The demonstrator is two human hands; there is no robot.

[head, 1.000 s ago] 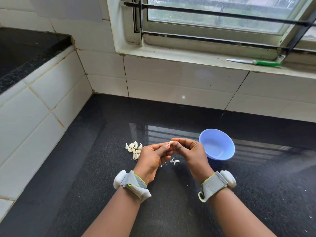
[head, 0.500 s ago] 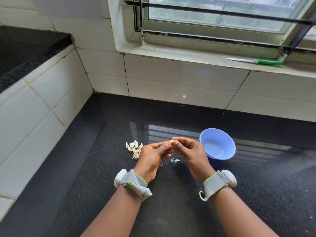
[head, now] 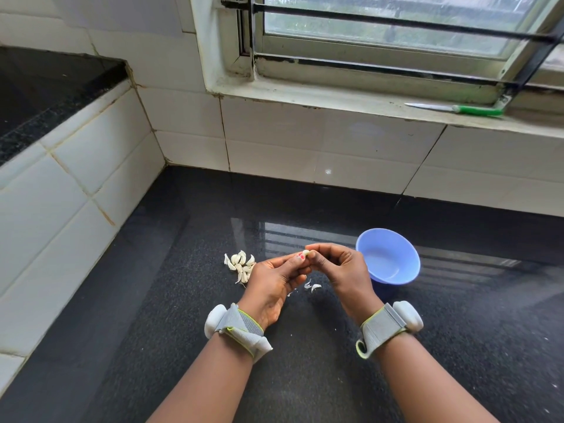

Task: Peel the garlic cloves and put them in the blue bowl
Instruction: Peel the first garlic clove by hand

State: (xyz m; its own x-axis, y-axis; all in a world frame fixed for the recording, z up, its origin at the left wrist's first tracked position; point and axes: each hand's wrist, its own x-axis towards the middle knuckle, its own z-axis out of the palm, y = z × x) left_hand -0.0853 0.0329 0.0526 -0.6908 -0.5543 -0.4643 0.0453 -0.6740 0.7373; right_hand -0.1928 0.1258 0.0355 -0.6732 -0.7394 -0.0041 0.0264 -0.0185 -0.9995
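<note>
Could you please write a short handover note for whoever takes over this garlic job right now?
Hands: the left hand and right hand together pinch one garlic clove above the counter, mid-peel.
Things: the pile of unpeeled cloves lies on the counter to the left of the hands; a few skin scraps lie under them; the blue bowl stands just right of the right hand.
Done: no cloves are visible in the bowl.
Left: finish peeling this clove, drop it in the bowl, then work through the pile.
</note>
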